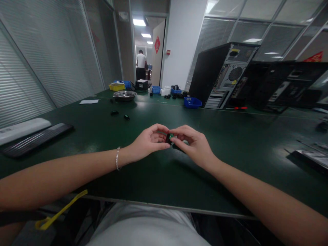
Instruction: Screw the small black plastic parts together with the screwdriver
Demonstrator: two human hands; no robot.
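Note:
Above the green table [153,181], a small black part [168,138] with a green board [171,136] is held between both hands. My left hand [151,139], with a bracelet at the wrist, pinches the black part between thumb and fingers. From the other side, the thumb and index finger of my right hand [192,141] close on the green board. Fingers cover much of both pieces, so whether they are joined cannot be told. A dark shape shows beneath the right fingers. Two small black parts [114,112] [126,117] lie farther back, to the left.
Left are a keyboard [38,138] and a white case [24,129]. Toward the back stand a metal bowl [124,95], a yellow tray [117,87], a blue bin [192,102] and a computer tower [222,75]. A person [140,63] stands beyond the doorway.

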